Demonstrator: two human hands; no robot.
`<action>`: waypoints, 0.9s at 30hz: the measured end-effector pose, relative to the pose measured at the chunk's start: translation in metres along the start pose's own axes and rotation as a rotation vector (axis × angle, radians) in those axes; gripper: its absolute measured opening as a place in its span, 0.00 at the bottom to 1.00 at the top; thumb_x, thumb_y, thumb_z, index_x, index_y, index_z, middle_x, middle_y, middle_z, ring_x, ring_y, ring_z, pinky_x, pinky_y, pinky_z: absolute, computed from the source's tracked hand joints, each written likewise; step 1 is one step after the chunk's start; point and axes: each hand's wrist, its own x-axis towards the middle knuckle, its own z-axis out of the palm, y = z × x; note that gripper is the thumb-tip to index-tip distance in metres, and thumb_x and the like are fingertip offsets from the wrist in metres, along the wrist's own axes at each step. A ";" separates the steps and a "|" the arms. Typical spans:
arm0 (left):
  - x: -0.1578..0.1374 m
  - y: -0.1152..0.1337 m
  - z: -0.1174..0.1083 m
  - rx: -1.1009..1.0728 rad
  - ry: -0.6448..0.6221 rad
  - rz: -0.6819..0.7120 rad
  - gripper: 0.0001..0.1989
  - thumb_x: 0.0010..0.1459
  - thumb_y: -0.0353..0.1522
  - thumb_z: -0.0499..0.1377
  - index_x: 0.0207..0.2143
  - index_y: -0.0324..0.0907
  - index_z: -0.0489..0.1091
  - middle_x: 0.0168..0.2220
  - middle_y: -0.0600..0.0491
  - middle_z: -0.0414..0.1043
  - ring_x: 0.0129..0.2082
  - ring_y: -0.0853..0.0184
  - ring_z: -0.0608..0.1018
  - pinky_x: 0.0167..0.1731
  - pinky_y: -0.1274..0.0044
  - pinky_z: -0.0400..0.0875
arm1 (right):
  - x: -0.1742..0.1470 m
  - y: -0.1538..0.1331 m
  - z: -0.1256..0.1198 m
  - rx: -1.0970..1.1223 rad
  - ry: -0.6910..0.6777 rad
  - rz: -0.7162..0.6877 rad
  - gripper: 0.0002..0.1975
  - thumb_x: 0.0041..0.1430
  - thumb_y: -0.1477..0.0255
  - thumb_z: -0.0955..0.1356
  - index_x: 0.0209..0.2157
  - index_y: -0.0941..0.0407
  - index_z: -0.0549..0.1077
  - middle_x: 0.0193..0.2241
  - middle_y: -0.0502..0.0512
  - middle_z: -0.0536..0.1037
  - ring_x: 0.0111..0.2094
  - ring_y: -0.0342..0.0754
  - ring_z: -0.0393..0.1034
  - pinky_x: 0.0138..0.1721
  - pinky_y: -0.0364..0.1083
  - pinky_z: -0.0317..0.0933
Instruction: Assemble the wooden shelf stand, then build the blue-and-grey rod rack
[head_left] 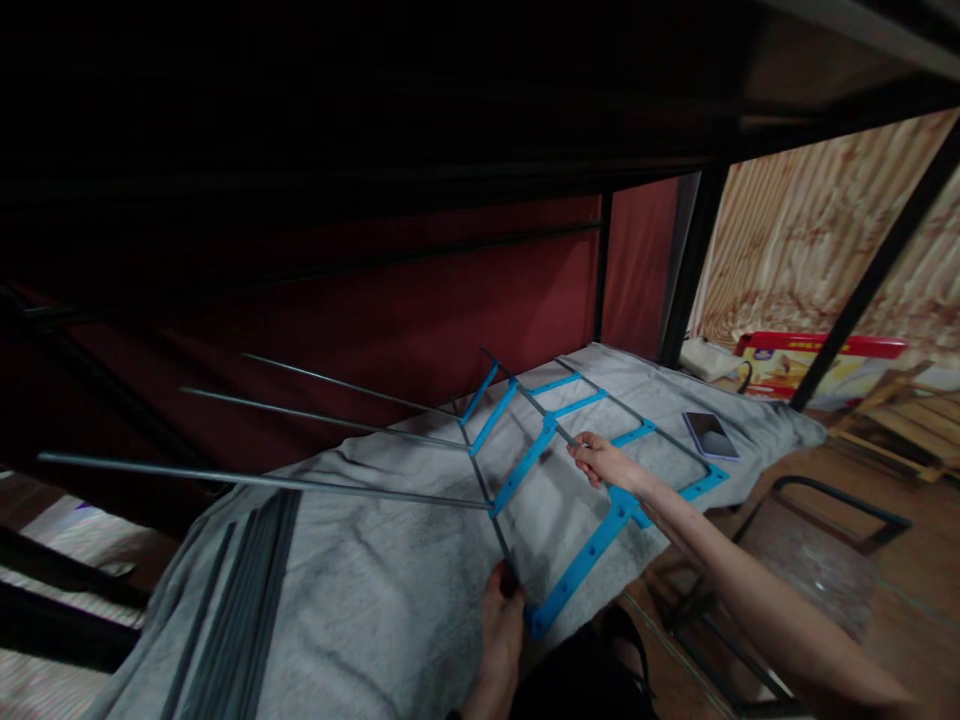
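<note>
A frame of blue plastic connectors (589, 552) and thin grey metal rods (484, 480) lies across the grey cloth. Close to my body, my left hand (501, 625) is closed around the near end of one of its cross rods, beside a blue connector. My right hand (604, 462) reaches over the frame with its fingers wrapped round the middle cross rod, between two connectors. From the left side of the frame, three long rods (262, 480) stick out, rising off the cloth toward the left.
A bundle of loose grey rods (244, 600) rests on the cloth (375, 590) at the left. A phone or tablet (710, 436) lies at the right. Beyond are a metal-framed chair (810, 560), a wooden piece (896, 420) and a red-yellow box (810, 368). Black posts (694, 270) and a dark overhead panel enclose the space.
</note>
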 end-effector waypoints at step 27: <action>0.023 0.026 0.167 -0.463 -0.183 -0.011 0.14 0.38 0.27 0.64 0.30 0.41 0.66 0.24 0.56 0.66 0.27 0.69 0.71 0.31 0.78 0.66 | -0.010 -0.059 -0.016 -0.278 0.052 -0.163 0.09 0.57 0.66 0.65 0.34 0.52 0.59 0.15 0.39 0.61 0.11 0.39 0.53 0.13 0.40 0.49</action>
